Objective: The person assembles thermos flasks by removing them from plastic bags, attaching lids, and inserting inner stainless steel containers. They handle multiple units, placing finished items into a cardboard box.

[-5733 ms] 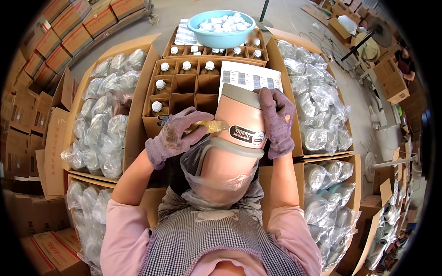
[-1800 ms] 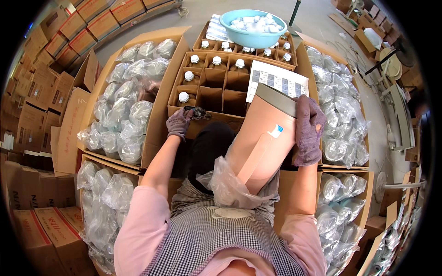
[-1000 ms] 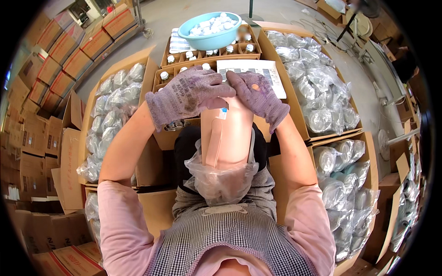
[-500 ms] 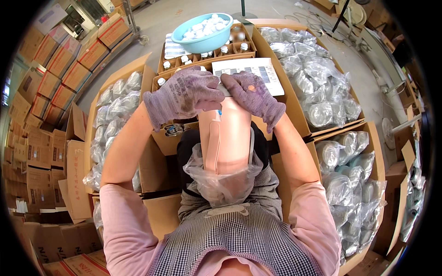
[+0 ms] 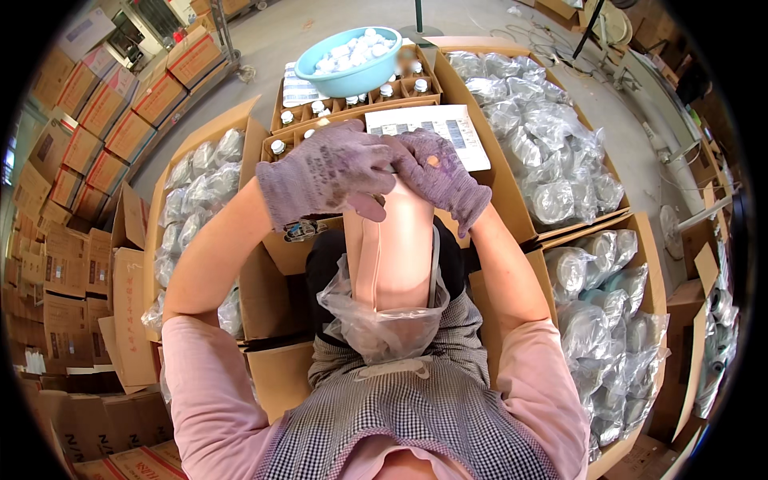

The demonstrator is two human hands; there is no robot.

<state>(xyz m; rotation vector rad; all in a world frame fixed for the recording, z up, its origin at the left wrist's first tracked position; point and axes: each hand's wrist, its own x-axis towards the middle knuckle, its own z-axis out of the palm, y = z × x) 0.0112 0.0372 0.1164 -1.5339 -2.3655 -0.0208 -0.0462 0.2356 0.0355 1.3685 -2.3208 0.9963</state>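
A pale pink thermos jug (image 5: 404,252) with a long side handle stands between my knees, its lower end in a clear plastic bag (image 5: 380,324). My left hand (image 5: 328,172), in a stained purple-grey knit glove, bends its fingers at the jug's top, the thumb hanging apart over the handle. What those fingers hold is hidden. My right hand (image 5: 440,172), gloved alike, closes over the top end of the jug, its fingertips meeting the left ones. The jug's mouth lies hidden under both gloves.
Beyond my hands stands a carton of bottles (image 5: 352,100), a light blue basin (image 5: 348,80) of small white pieces on it. A printed sheet (image 5: 468,132) lies beside it. Open cartons of plastic-wrapped items (image 5: 552,152) flank me on both sides. Stacked boxes (image 5: 104,172) fill the far left.
My left hand has shifted slightly right and down, its thumb dropping away from the fingers over the handle's top. A small blue spot near the handle is now covered. My right hand stays at the jug's top.
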